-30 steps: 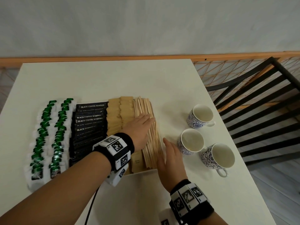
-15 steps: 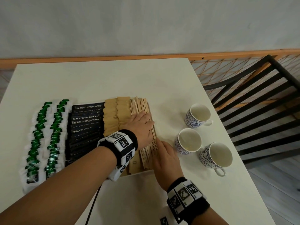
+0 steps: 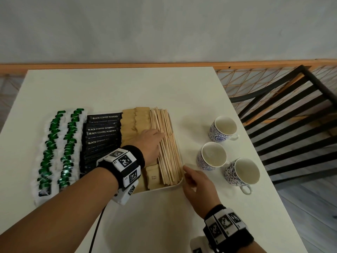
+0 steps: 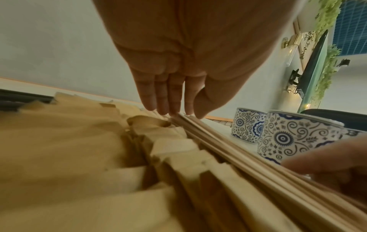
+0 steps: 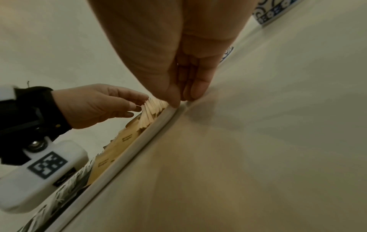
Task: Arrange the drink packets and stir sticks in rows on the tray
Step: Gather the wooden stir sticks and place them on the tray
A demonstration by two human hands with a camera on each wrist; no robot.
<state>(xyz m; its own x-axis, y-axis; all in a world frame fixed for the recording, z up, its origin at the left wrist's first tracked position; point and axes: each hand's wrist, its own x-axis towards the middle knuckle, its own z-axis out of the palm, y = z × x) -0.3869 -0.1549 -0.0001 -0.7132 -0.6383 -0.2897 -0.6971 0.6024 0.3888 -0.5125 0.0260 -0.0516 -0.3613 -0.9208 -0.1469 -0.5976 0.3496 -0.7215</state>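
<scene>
On the white tray (image 3: 160, 188) lie rows of green-and-white packets (image 3: 54, 152), black coffee packets (image 3: 102, 132), brown packets (image 3: 135, 121) and wooden stir sticks (image 3: 169, 152) along the right side. My left hand (image 3: 155, 137) rests flat over the brown packets, its straight fingertips (image 4: 172, 109) touching the stir sticks (image 4: 218, 149). My right hand (image 3: 193, 178) lies on the table outside the tray's near right corner, fingers (image 5: 182, 94) extended against the tray's rim (image 5: 139, 141). Neither hand holds anything.
Three blue-patterned cups (image 3: 223, 128), (image 3: 212, 156), (image 3: 242, 172) stand on the white table (image 3: 127, 88) just right of the tray. A black slatted chair (image 3: 291, 115) stands beyond the table's right edge. A black cable hangs below my left wrist.
My right hand has pulled off the side of the stir sticks, back to the tray's near right corner. My left hand has slid slightly left and back on the sticks.
</scene>
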